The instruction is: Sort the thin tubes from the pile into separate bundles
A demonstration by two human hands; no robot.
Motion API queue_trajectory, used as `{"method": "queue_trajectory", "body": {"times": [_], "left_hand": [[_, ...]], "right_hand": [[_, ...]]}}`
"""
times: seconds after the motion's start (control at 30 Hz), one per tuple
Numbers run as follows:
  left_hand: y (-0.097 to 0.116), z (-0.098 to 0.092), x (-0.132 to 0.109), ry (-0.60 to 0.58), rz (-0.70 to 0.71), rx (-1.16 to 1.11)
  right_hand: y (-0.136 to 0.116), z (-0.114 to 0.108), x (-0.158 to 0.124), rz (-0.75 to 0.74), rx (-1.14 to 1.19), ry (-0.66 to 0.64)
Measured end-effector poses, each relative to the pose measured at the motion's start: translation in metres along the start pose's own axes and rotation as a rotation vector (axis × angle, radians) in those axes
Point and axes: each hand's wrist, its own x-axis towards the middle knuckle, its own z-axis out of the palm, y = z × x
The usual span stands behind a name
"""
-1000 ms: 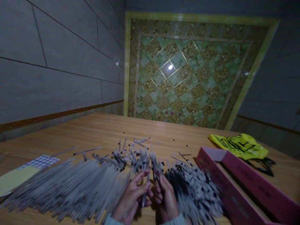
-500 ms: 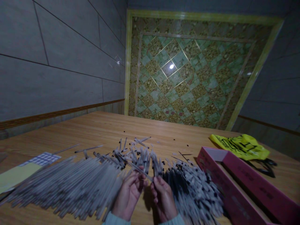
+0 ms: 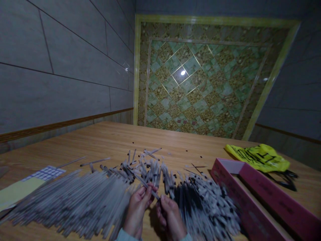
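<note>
A thin, pale pen-like tube (image 3: 154, 194) slants between my two hands. My left hand (image 3: 138, 206) pinches it along its length. My right hand (image 3: 171, 214) has thumb and fingers closed at the tube's near right end; what exactly lies in its fingertips is hidden. Left of my hands spreads a large pile of long translucent tubes (image 3: 75, 201). Just beyond my hands lie short pale pieces with dark ends (image 3: 152, 170), partly in small bunches. Close by my right hand is a heap of black and whitish pen-like pieces (image 3: 213, 201).
A long red open box (image 3: 265, 197) stands at the right. Behind it lies a yellow bag (image 3: 260, 157) with black lettering and black straps. A checked sheet (image 3: 46, 172) and a pale yellow paper (image 3: 20, 192) lie at the left of the wooden table (image 3: 120, 134).
My hands have shifted slightly, with the right hand a little lower and to the left. The tube now sits at a steeper slant between them. The piles look the same.
</note>
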Motion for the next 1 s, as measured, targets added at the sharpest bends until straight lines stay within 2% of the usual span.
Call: {"method": "queue_trajectory", "body": {"times": [0.23, 0.47, 0.6, 0.7, 0.8, 1.0], "left_hand": [[-0.003, -0.002, 0.002, 0.059, -0.007, 0.037], [-0.005, -0.005, 0.006, 0.119, -0.034, 0.055], [-0.003, -0.004, 0.005, 0.105, -0.010, 0.063], [-0.002, -0.003, 0.003, 0.108, -0.007, 0.077], [-0.001, -0.003, 0.003, 0.138, -0.016, 0.068], [-0.003, -0.004, 0.003, 0.122, -0.042, 0.054]], "right_hand": [[-0.003, 0.003, -0.003, 0.018, -0.008, -0.023], [0.002, -0.001, 0.001, -0.077, 0.007, 0.034], [0.006, -0.002, 0.002, -0.022, 0.000, 0.000], [0.005, -0.001, 0.002, -0.059, -0.081, 0.042], [0.005, -0.002, 0.001, -0.100, -0.049, 0.082], [0.014, -0.006, 0.005, -0.059, -0.076, 0.015]]}}
